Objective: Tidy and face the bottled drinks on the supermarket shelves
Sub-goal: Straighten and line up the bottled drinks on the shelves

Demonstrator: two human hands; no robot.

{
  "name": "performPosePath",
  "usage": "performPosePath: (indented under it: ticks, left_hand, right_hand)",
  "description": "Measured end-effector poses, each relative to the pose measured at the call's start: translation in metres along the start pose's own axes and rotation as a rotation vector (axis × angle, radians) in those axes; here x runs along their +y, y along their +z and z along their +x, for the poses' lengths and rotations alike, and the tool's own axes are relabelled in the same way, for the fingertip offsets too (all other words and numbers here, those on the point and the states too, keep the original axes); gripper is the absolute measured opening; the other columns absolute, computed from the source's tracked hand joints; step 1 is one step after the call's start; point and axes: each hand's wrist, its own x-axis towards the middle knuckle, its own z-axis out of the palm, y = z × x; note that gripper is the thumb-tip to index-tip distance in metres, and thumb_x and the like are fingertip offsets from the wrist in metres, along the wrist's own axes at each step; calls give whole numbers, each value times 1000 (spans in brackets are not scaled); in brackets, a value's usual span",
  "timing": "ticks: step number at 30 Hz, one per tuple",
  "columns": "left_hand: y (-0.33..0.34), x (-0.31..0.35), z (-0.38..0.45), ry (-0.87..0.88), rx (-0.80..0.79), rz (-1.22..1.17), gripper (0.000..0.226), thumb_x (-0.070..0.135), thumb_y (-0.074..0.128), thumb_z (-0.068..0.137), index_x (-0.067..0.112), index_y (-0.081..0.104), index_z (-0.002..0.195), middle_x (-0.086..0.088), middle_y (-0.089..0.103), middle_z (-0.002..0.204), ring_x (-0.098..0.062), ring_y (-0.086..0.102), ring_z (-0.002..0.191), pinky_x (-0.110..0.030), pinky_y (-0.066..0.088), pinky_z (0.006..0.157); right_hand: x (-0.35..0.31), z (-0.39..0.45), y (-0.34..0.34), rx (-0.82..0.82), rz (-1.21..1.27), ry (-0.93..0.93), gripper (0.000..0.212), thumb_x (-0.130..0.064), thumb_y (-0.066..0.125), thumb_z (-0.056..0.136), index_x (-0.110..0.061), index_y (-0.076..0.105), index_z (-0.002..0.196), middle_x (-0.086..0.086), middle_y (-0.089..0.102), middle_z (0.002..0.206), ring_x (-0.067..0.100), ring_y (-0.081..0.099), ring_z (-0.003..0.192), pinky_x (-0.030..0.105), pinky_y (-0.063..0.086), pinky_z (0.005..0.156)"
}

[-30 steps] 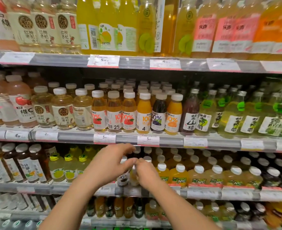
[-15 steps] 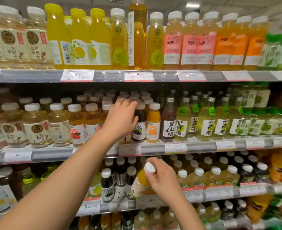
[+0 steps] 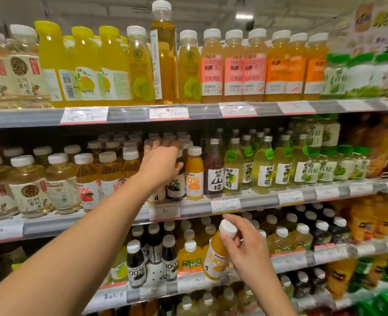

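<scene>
Right hand (image 3: 245, 249) grips smooth plastic orange juice bottle (image 3: 215, 256), round white-capped.

Grey shelving (image 3: 263, 201); pale ceiling (image 3: 195, 5), one lamp (image 3: 243, 16)

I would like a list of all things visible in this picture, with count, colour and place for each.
Top shelf: one, grey, holds yellow, pale and orange bottles; too many to count.
Tall bottle: one, amber, top shelf, above its neighbours.
Middle shelf: one, grey, many small juice and green-label bottles.
Dark juice bottle: one, middle shelf, beside the left hand.
Price tags: several, white, on shelf edges.
Orange juice bottle: one, white cap, tilted, before the lower shelf.
Left hand: reaching among middle-shelf bottles.
Right hand: grips the orange juice bottle.
</scene>
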Motion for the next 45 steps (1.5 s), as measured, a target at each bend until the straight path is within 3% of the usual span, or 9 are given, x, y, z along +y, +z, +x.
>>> performPosePath:
  ticks: [4,10,15,26,33,35,38,42,45]
  left_hand:
    - [-5,1,-7,34,40,-103,39,32,64,97,25,51,132,-4,62,124,-30,57,122,-57,23,122]
    - [-23,-9,-25,56,201,-371,39,29,70,92,31,53,127,3,56,125,-22,55,120,-52,43,110]
    - [-52,-17,-68,41,350,-458,35,25,69,93,30,55,125,7,53,129,-9,52,116,-27,41,92]
    - [39,-54,-170,25,27,-388,36,29,73,89,36,59,122,15,54,126,-10,57,110,-30,46,87]
    - [119,-74,-175,21,-93,-264,38,28,73,90,33,57,125,14,50,126,-11,62,93,-23,44,71]
    - [133,-79,-167,40,-92,-235,38,27,73,90,33,58,124,12,51,126,-14,61,94,-27,47,77]
    - [151,-81,-159,106,-102,-126,42,25,76,86,31,59,124,9,55,125,-20,60,106,-43,43,106]
    - [171,-81,-157,123,-174,74,52,25,83,76,33,58,121,7,60,120,-23,63,109,-53,39,108]
    - [182,-84,-154,64,-193,48,47,22,75,84,33,54,125,5,59,127,-23,61,114,-52,33,111]
  right_hand:
    - [1,-3,-3,22,-6,-4,34,-28,67,96,-43,57,125,-20,58,106,7,58,85,12,42,71]
    - [-3,-5,-8,26,9,-21,33,-28,66,97,-42,57,126,-20,58,102,2,58,85,7,41,70]
    - [1,-7,-3,18,8,-23,34,-27,67,97,-37,60,128,-18,59,104,5,58,83,7,41,70]
    - [15,-11,14,-58,-36,-45,37,-36,63,97,-42,56,133,-20,59,108,4,55,82,31,49,81]
    - [22,-14,18,-72,-35,-69,35,-30,66,96,-35,60,131,-23,58,106,11,57,79,24,44,72]
    - [24,-16,17,-77,-42,-63,35,-28,67,97,-34,61,131,-23,58,107,12,57,80,22,44,72]
    - [28,-18,16,-79,-63,-62,35,-30,66,97,-35,60,131,-23,58,112,11,58,80,13,41,73]
    - [31,-22,14,-75,-70,-47,35,-30,66,96,-36,60,130,-22,59,111,11,58,79,10,39,73]
    - [35,-23,11,-72,-72,-43,36,-31,66,96,-36,60,130,-21,59,112,8,58,79,21,44,76]
